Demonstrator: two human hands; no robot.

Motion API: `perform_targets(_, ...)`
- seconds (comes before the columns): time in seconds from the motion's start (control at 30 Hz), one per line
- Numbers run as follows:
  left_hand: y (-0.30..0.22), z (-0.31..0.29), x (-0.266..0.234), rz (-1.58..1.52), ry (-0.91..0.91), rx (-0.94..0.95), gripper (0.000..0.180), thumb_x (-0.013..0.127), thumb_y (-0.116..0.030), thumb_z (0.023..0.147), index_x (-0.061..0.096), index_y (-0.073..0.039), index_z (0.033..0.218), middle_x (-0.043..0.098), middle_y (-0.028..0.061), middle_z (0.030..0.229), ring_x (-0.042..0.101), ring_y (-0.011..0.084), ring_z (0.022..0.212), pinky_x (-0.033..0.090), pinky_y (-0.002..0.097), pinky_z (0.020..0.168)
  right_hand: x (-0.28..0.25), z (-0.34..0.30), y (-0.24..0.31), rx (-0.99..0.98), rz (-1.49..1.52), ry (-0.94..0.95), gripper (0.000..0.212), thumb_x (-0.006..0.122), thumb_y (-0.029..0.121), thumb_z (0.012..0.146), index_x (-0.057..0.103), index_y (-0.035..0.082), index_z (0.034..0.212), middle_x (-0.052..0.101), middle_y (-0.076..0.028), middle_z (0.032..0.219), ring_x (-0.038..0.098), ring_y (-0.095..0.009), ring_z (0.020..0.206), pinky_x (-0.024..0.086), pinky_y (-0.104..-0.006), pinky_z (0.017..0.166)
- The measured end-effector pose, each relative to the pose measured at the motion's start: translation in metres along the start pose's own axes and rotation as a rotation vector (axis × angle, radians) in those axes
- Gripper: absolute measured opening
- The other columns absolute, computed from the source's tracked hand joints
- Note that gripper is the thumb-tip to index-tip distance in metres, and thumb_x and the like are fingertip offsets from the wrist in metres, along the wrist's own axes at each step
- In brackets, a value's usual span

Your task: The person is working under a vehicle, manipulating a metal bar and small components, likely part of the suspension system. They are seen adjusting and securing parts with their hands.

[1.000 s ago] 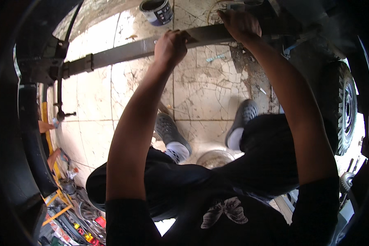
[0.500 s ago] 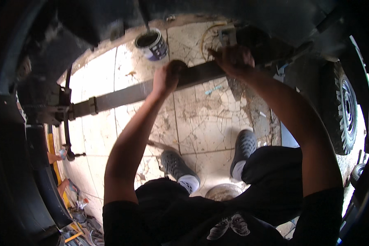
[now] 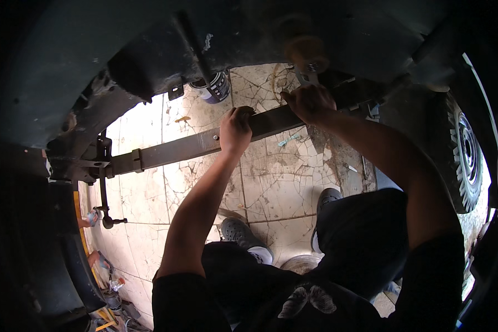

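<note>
A long, flat, dark steel beam (image 3: 171,151) runs across under the vehicle. My left hand (image 3: 236,128) is closed over it near the middle, its fingertips hidden behind the far edge. Just left of that hand a small round bolt head (image 3: 216,137) shows on the beam. Farther right, my right hand (image 3: 314,104) is closed on the same beam, thumb pointing left; shadow hides most of its fingers. Toward the beam's left end sits a clamp (image 3: 136,160), then a bracket (image 3: 103,152). A rusty round part with a coil (image 3: 307,51) is above my right hand.
Dark vehicle bodywork (image 3: 122,33) surrounds the upper view. A paint bucket (image 3: 216,88) stands on cracked floor tiles (image 3: 279,188) beyond the beam. A rod with a ball end (image 3: 108,222) projects at left. At right is a wheel (image 3: 466,152). Another person's hand (image 3: 84,222) shows far left.
The view has shifted, putting the beam and bucket lower and more bodywork in sight. My hands are closer together on the beam, and the bolt head beside my left hand now shows.
</note>
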State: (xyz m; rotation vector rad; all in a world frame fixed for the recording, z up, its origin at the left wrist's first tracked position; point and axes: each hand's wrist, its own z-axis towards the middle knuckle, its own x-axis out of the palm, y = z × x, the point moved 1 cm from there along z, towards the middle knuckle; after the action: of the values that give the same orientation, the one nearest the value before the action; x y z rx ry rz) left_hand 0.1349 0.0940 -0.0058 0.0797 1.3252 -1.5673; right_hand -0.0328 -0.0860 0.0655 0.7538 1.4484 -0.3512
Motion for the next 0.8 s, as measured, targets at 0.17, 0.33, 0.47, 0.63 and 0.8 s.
perform_targets(0.17, -0.007, -0.011, 0.004, 0.211, 0.010, -0.087, 0.023, 0.054, -0.012, 0.102, 0.077, -0.013, 0.109, 0.074, 0.0138, 0.111, 0.070, 0.0407, 0.103, 0.056, 0.0460, 0.090, 0.018, 0.000, 0.001, -0.005, 0.010, -0.005, 0.060, 0.047, 0.060, 0.108, 0.082, 0.013, 0.097, 0.078, -0.019, 0.100, 0.076, -0.037, 0.100, 0.057, -0.0516, 0.095)
perform_targets(0.33, -0.010, -0.002, 0.008, 0.134, -0.026, -0.068, 0.025, 0.053, -0.015, 0.102, 0.077, -0.015, 0.107, 0.074, 0.0130, 0.111, 0.070, 0.0408, 0.102, 0.056, 0.0485, 0.087, 0.024, -0.001, -0.012, -0.021, -0.011, -0.144, 0.059, 0.047, 0.060, 0.108, 0.082, 0.014, 0.097, 0.079, -0.018, 0.098, 0.076, -0.037, 0.099, 0.058, -0.0528, 0.096)
perform_targets(0.47, 0.003, 0.000, 0.009, 0.204, -0.015, -0.003, 0.026, 0.051, -0.014, 0.103, 0.077, -0.015, 0.107, 0.073, 0.0124, 0.111, 0.070, 0.0407, 0.102, 0.056, 0.0479, 0.087, 0.015, 0.004, 0.001, 0.054, -0.079, 0.023, 0.060, 0.048, 0.062, 0.107, 0.082, 0.013, 0.098, 0.079, -0.016, 0.098, 0.076, -0.036, 0.100, 0.058, -0.0518, 0.099)
perform_targets(0.63, -0.010, -0.002, 0.009, 0.156, -0.002, -0.024, 0.023, 0.053, -0.012, 0.102, 0.075, -0.014, 0.109, 0.072, 0.0126, 0.107, 0.070, 0.0395, 0.100, 0.056, 0.0479, 0.085, 0.005, -0.005, -0.006, -0.027, 0.031, 0.010, 0.054, 0.052, 0.054, 0.107, 0.079, 0.008, 0.102, 0.078, -0.018, 0.106, 0.074, -0.034, 0.108, 0.056, -0.0509, 0.102)
perform_targets(0.8, -0.008, -0.011, 0.013, 0.191, -0.048, -0.097, 0.021, 0.056, -0.012, 0.101, 0.075, -0.013, 0.109, 0.072, 0.0140, 0.110, 0.070, 0.0411, 0.099, 0.056, 0.0492, 0.083, 0.003, -0.018, 0.003, -0.041, 0.067, -0.043, 0.049, 0.051, 0.046, 0.109, 0.080, 0.007, 0.104, 0.079, -0.016, 0.106, 0.076, -0.032, 0.106, 0.057, -0.0483, 0.101)
